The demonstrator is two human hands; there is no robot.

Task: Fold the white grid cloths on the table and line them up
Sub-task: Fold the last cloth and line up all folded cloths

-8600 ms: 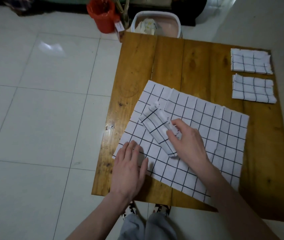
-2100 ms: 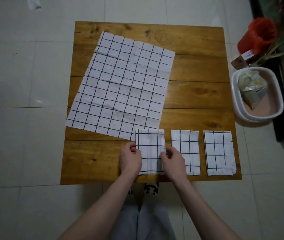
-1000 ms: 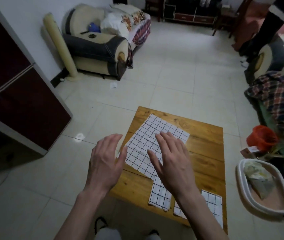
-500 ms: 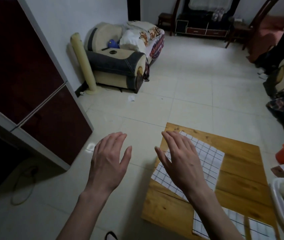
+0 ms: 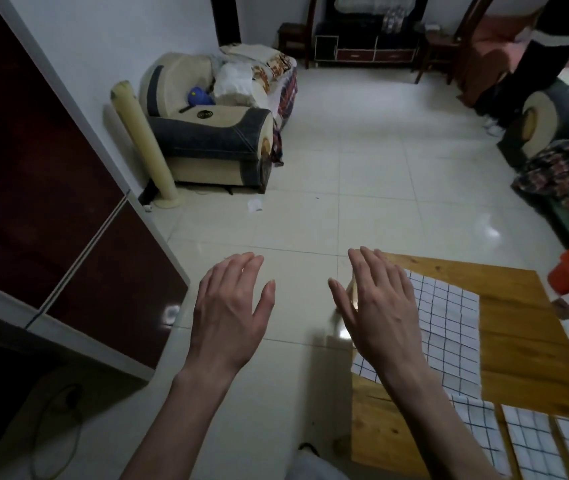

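With my left hand [image 5: 229, 311] and right hand [image 5: 378, 303] spread empty, three folded cloths [image 5: 532, 441] line the table's [image 5: 518, 341] near edge, one flat cloth [image 5: 449, 330] remains.

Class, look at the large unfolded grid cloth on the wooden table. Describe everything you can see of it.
The large cloth is white with thin dark grid lines, looks like thin fabric, and lies flat and unfolded on the wooden table, set at a slight angle to the table's edges. Its left part is hidden behind the right hand, which is open above it; contact cannot be judged. Its near edge ends close to the first of three folded cloths.
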